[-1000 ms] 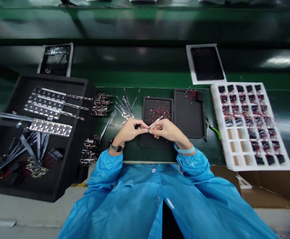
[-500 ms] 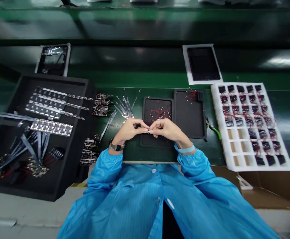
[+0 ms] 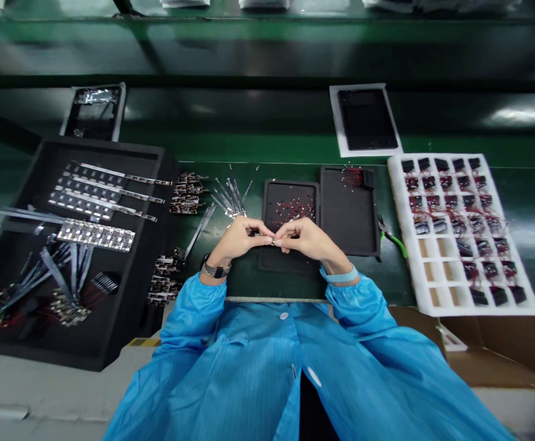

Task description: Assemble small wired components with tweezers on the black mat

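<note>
My left hand [image 3: 245, 240] and my right hand [image 3: 305, 239] meet fingertip to fingertip over the near part of a black tray [image 3: 267, 260]. Both are closed in a pinch on one tiny light-coloured electronic part [image 3: 273, 241]. Its exact kind is too small to make out, and the fingers hide most of it. Just beyond my fingers, small parts with red wires [image 3: 295, 210] lie in the tray. Left of them, a fan of flat flex cables [image 3: 232, 197] rests on the green bench.
A second black tray [image 3: 347, 214] holds a red-wired bundle. Green-handled pliers [image 3: 393, 240] lie beside a white foam tray [image 3: 426, 294] of black parts. At left stands a large black box [image 3: 132, 294] with circuit strips. Two flat panels, one a black screen [image 3: 368, 119], lie at the back.
Both hands stay in almost the same place, still pinching the tiny part. The view has shifted very slightly; nothing else visibly moved.
</note>
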Available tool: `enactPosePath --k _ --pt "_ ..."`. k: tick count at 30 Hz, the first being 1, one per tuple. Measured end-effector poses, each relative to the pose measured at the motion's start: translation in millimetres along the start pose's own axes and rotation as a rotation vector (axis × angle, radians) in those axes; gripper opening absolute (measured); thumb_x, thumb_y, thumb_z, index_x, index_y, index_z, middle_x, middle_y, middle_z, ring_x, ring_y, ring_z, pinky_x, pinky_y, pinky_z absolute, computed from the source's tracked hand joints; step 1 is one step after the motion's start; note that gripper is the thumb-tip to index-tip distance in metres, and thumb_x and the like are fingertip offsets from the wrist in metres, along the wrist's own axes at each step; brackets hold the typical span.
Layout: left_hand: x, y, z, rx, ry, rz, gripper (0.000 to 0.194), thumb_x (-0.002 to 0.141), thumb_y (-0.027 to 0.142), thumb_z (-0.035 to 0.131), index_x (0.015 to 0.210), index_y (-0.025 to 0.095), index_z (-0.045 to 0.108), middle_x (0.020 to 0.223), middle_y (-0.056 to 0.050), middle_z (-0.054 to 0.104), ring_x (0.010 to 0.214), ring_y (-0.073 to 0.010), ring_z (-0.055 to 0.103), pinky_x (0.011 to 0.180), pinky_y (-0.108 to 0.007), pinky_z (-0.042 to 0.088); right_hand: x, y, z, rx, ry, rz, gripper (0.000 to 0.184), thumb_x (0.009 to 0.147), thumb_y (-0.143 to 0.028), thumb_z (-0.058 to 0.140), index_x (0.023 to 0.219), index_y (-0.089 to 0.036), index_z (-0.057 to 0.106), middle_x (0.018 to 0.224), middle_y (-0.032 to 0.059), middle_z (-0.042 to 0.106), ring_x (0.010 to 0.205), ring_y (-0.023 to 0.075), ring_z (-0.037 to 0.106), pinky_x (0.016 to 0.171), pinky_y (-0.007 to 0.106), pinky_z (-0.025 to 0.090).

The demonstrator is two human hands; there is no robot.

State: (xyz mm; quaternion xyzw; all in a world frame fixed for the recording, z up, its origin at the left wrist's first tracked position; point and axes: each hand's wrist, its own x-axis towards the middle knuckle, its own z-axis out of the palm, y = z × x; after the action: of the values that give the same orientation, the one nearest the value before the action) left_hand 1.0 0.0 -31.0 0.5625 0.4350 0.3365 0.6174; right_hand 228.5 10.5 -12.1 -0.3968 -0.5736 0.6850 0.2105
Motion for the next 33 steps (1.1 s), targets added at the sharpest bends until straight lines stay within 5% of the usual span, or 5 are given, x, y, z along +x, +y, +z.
enactPosePath --k 14,19,24,30,33 --pt "-12 38 2.5 0.289 -0.001 0.081 0.010 0.082 0.026 0.081 0.088 0.018 0.081 0.079 -0.003 0.078 0.074 -0.0163 0.069 0.072 -0.028 0.050 -10 -9 -11 -0.112 0.015 -0.170 0.025 0.085 -0.041 0.080 0.092 -0.017 0.081 0.083 0.0048 0.079 0.079 0.0202 0.074 0.079 0.032 0.057" --pt "-9 94 18.5 0.400 0.213 0.222 0.013 0.086 0.022 0.077 0.098 0.021 0.081 0.085 -0.002 0.078 0.077 -0.0169 0.069 0.075 -0.030 0.053 -28 -8 -56 -0.120 0.663 -0.372 0.023 0.092 -0.042 0.072 0.091 -0.020 0.079 0.090 0.0056 0.079 0.091 0.0228 0.073 0.091 0.037 0.056" --pt "77 143 53.9 0.383 0.268 0.503 0.013 0.082 0.012 0.076 0.094 0.017 0.081 0.082 -0.003 0.077 0.073 -0.0146 0.066 0.074 -0.029 0.053 -32 29 -126 -0.249 1.340 -0.369 0.018 0.089 -0.030 0.065 0.096 -0.016 0.073 0.085 0.0062 0.073 0.081 0.0218 0.068 0.080 0.037 0.055" --pt "242 162 112.2 -0.020 0.277 0.549 0.030 0.073 -0.003 0.069 0.098 0.013 0.073 0.079 -0.001 0.070 0.074 -0.0132 0.067 0.072 -0.025 0.056 -27 56 -155 -0.525 1.392 -0.181 0.025 0.081 -0.020 0.063 0.104 -0.016 0.069 0.100 0.0112 0.069 0.090 0.0253 0.062 0.091 0.043 0.053" --pt "290 149 141.2 -0.228 0.424 0.333 0.025 0.075 0.000 0.065 0.097 0.014 0.070 0.080 -0.002 0.068 0.073 -0.0140 0.067 0.069 -0.026 0.057 -26 58 -150 -0.581 1.384 -0.161 0.024 0.080 -0.018 0.066 0.103 -0.018 0.071 0.101 0.0112 0.068 0.095 0.0269 0.061 0.096 0.044 0.051"
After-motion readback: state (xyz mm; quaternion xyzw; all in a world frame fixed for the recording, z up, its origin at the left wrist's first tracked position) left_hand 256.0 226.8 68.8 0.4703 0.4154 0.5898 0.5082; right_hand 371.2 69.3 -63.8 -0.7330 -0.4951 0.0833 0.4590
